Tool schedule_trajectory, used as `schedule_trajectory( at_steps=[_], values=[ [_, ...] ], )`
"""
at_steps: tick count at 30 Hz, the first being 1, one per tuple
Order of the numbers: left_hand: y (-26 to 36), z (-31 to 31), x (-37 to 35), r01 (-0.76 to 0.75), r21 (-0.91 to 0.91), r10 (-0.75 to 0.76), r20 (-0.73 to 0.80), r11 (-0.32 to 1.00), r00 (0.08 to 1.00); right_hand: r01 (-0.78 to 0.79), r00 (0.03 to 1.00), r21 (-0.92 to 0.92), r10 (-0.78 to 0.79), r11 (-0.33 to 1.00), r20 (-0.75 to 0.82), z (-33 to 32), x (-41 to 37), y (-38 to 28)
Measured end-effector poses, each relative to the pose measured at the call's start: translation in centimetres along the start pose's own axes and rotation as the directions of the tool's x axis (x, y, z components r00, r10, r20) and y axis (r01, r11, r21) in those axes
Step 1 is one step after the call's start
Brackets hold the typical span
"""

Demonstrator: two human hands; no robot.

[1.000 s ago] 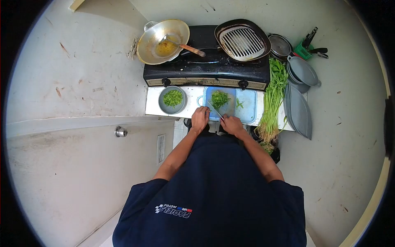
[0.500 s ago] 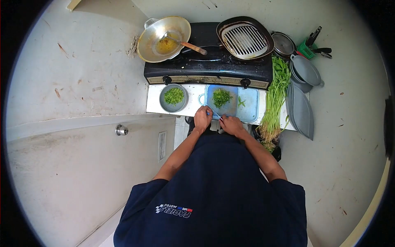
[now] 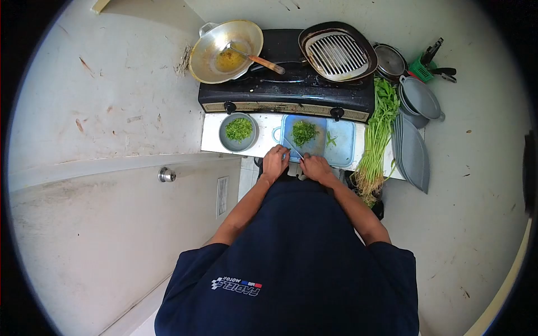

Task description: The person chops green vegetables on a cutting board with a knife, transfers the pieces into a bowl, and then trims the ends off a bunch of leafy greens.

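Note:
My right hand [image 3: 316,168] is closed around the handle of a knife [image 3: 294,149], whose blade slants up and left over the near edge of a blue cutting board [image 3: 346,151]. Beside the blade, at the board's near left corner, my left hand [image 3: 274,162] has its fingers curled together; what they pinch, if anything, is hidden. A heap of chopped greens [image 3: 304,133] lies on the board, with a few loose green leaves [image 3: 331,139] to its right. To the left stands a grey bowl [image 3: 222,136] holding finely chopped light-green pieces [image 3: 239,129].
Behind the board is a black gas stove [image 3: 280,95] carrying a wok [image 3: 202,59] with a ladle [image 3: 263,63] and a grill pan [image 3: 336,54]. Long leafy greens [image 3: 376,134], grey plates [image 3: 413,154] and a green utensil basket [image 3: 420,68] are on the right.
The knife blade has swung to point more upward, showing more of its length over the board. My left hand stays near it. The whole view has shifted slightly.

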State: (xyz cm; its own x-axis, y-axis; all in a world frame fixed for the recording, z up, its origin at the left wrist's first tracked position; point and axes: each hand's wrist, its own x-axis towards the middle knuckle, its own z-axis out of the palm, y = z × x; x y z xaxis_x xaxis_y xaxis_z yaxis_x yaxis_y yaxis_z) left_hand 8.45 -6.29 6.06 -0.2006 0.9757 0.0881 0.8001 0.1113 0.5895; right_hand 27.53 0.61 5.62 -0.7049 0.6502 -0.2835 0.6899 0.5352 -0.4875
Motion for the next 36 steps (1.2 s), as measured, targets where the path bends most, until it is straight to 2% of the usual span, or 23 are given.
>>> schedule_trajectory(
  at_steps=[2,5,8,11,14,17,20,23,26,29,32,36],
  values=[
    [-0.3,0.2,-0.2,-0.003,-0.015,0.003,-0.005,1.000,1.000,-0.027,0.999,0.024,0.026,0.999,0.022,-0.6,-0.1,-0.1],
    [-0.6,0.4,-0.1,0.038,-0.051,-0.037,0.013,0.998,0.999,0.045,0.998,0.029,-0.043,0.999,-0.037,0.7,0.1,0.6],
    [0.0,-0.1,0.0,0.072,-0.049,-0.071,0.023,0.996,0.997,0.078,0.997,0.041,-0.077,0.996,-0.029,0.6,-0.2,0.3],
    [-0.5,0.3,0.0,0.029,-0.049,-0.029,0.005,0.998,1.000,0.055,0.998,0.024,-0.054,0.998,-0.024,0.8,-0.4,-0.1],
    [-0.4,0.3,0.0,0.063,-0.058,-0.062,0.018,0.996,0.998,0.036,0.999,0.026,-0.035,0.999,-0.008,0.5,-0.4,-0.3],
    [-0.2,0.2,0.1,0.042,-0.065,-0.042,0.000,0.997,0.999,0.016,1.000,-0.021,-0.015,1.000,0.023,1.0,0.3,-0.4],
    [-0.1,-0.6,0.3,0.028,-0.089,-0.024,0.040,0.996,0.999,0.002,1.000,-0.020,-0.002,1.000,0.010,0.9,0.7,-0.7],
    [-1.0,-1.0,0.3,-0.056,-0.175,0.058,0.004,0.983,0.998,0.010,1.000,-0.002,-0.010,1.000,0.021,0.7,0.5,-0.7],
    [-1.3,-1.5,0.7,-0.058,-0.205,0.070,0.051,0.977,0.996,-0.001,1.000,-0.024,0.001,1.000,0.021,0.5,0.3,-0.7],
    [-2.0,-0.7,1.2,-0.084,-0.199,0.090,0.024,0.976,0.996,0.002,1.000,-0.009,-0.002,1.000,-0.001,0.6,0.3,-0.7],
    [-0.8,-0.9,1.5,0.108,-0.206,-0.089,0.101,0.972,0.991,0.019,1.000,0.006,-0.019,1.000,-0.014,0.8,0.3,-0.5],
    [-0.9,0.5,1.4,0.196,-0.257,-0.191,0.043,0.946,0.981,0.000,1.000,0.075,0.002,0.997,-0.019,0.1,0.0,-0.3]
  ],
)
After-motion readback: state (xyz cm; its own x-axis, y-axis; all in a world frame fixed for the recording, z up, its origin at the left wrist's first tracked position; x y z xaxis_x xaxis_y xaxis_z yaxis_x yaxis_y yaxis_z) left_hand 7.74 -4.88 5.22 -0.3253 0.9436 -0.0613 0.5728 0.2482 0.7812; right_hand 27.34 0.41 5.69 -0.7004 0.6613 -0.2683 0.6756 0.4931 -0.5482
